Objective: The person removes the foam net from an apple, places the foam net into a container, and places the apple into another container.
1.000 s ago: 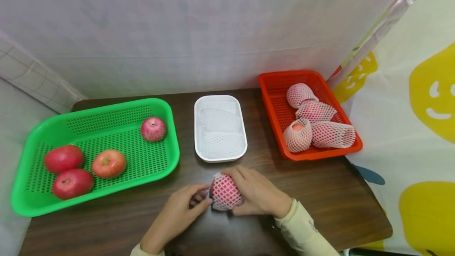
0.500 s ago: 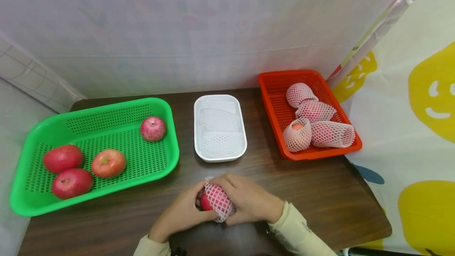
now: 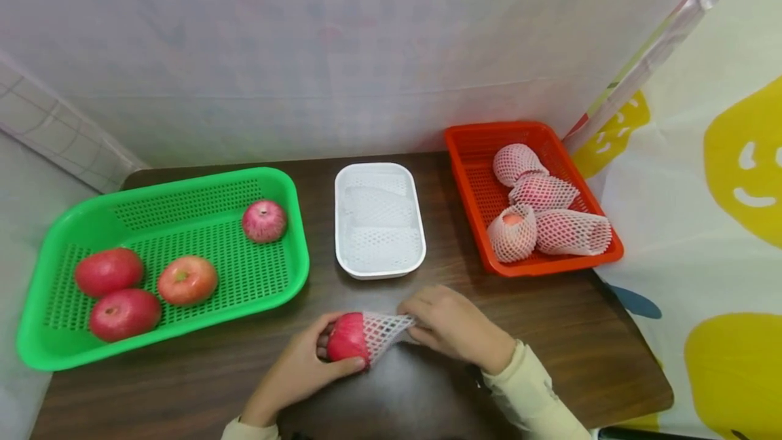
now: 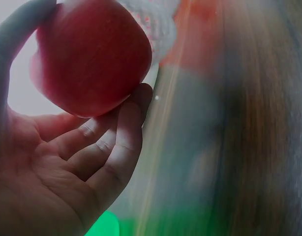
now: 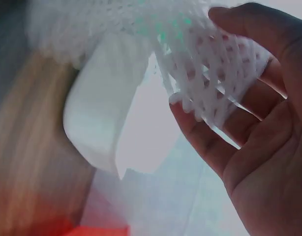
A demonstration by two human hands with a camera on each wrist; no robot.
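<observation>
Over the near middle of the table, my left hand (image 3: 299, 365) grips a red apple (image 3: 346, 341) between thumb and fingers. A white foam net sleeve (image 3: 380, 333) covers the apple's right side, leaving its left part bare. The sleeve's loose end is drawn out to a narrow point on the right, where my right hand (image 3: 458, 328) pinches it. In the left wrist view the apple (image 4: 94, 56) lies against the fingertips, with the thumb on its other side. The right wrist view shows the stretched mesh (image 5: 210, 69) between thumb and fingers.
A green basket (image 3: 287, 294) on the left holds several bare fruits, such as an orange-red apple (image 3: 187, 280). Behind the hands stands a white tray (image 3: 338, 223) with foam nets (image 3: 379, 223) inside. At the right, a red basket (image 3: 467, 202) holds several net-wrapped fruits (image 3: 571, 231).
The right hand first held the netted apple, then brought it to the left hand, which took hold. Now the right hand has moved right, pulling the sleeve partly off and baring the apple's left side.
</observation>
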